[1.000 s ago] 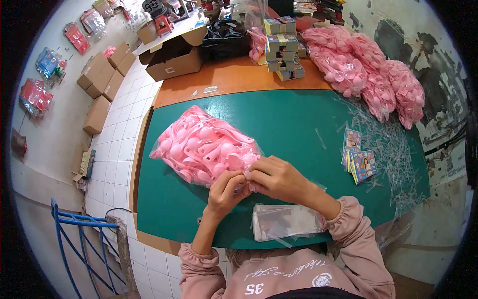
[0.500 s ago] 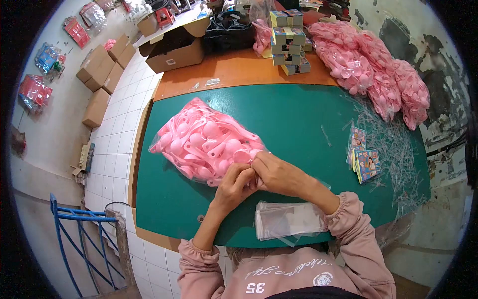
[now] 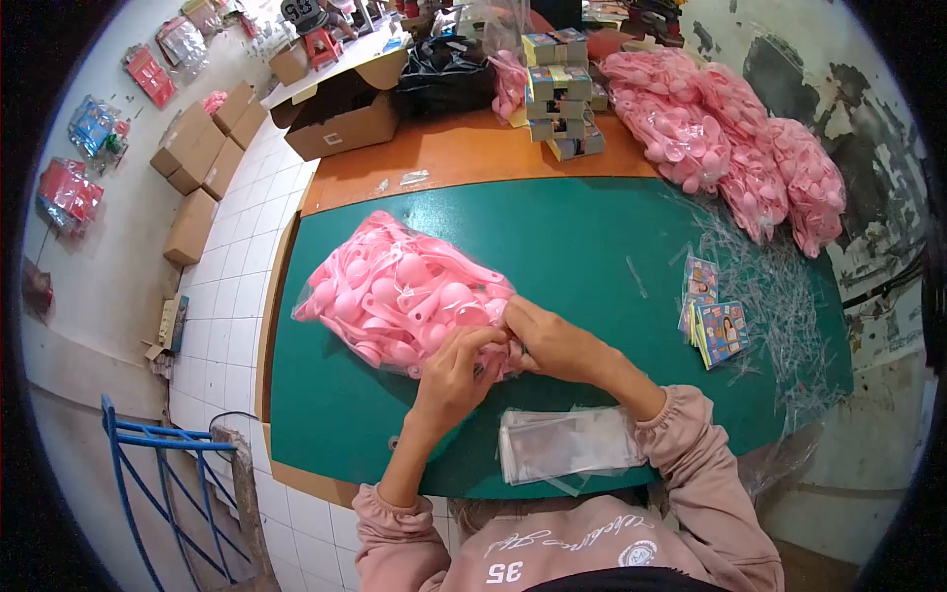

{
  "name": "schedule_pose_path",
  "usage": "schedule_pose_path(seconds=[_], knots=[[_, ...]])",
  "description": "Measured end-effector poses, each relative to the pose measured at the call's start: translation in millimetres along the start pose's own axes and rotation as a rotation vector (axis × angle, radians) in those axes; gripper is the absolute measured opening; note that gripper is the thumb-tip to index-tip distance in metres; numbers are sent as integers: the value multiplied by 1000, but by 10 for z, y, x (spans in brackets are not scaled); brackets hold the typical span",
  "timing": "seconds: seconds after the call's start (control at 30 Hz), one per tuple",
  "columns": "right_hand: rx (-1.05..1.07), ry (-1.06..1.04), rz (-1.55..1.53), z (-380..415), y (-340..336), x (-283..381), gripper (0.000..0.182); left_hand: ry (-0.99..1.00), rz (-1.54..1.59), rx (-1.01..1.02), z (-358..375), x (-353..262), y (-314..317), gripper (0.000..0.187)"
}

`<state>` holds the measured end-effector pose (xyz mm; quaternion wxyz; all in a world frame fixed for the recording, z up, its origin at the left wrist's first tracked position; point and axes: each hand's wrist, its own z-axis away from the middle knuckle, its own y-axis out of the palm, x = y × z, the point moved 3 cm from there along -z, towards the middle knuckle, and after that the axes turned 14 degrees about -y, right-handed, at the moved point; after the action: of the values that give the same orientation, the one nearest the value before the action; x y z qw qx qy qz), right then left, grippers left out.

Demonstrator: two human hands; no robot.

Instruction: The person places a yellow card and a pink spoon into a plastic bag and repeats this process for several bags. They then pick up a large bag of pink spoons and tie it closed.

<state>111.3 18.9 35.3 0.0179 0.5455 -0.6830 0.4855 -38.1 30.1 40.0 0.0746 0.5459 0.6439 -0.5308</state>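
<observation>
A clear plastic bag full of pink plastic spoons (image 3: 395, 286) lies on the green table mat (image 3: 592, 247). At its near right corner, my left hand (image 3: 456, 373) and my right hand (image 3: 550, 340) are side by side, fingers closed on the bag's gathered end. What exactly the fingertips pinch is partly hidden. Just below my right forearm lies a stack of clear flat plastic sleeves (image 3: 567, 444).
Several more bags of pink spoons (image 3: 681, 128) sit at the back right. Near them are bundled card stacks (image 3: 557, 94), small printed cards (image 3: 722, 331) and scattered clear plastic strips (image 3: 779, 306). An open cardboard box (image 3: 340, 128) and black bag (image 3: 446, 74) stand behind.
The bag's near end has shifted slightly down, with both hands still at it. My left hand has turned a little, and its fingers have moved along the bag's edge.
</observation>
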Motion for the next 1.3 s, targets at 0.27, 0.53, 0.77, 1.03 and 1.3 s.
schedule_pose_path(seconds=[0.27, 0.53, 0.77, 1.03, 1.3], knots=[[24, -70, 126, 21, 122, -21, 33, 130, -215, -1, 13, 70, 161, 37], [-118, -73, 151, -20, 79, -51, 17, 50, -18, 71, 130, 302, 158, 43], [-106, -48, 97, -15, 49, -40, 18, 128, -5, -143, 29, 203, 179, 47], [9, -156, 167, -43, 17, 23, 23, 62, 35, -73, 62, 244, 163, 48], [108, -126, 156, -60, 52, -16, 26, 89, 61, 9, 75, 257, 157, 43]])
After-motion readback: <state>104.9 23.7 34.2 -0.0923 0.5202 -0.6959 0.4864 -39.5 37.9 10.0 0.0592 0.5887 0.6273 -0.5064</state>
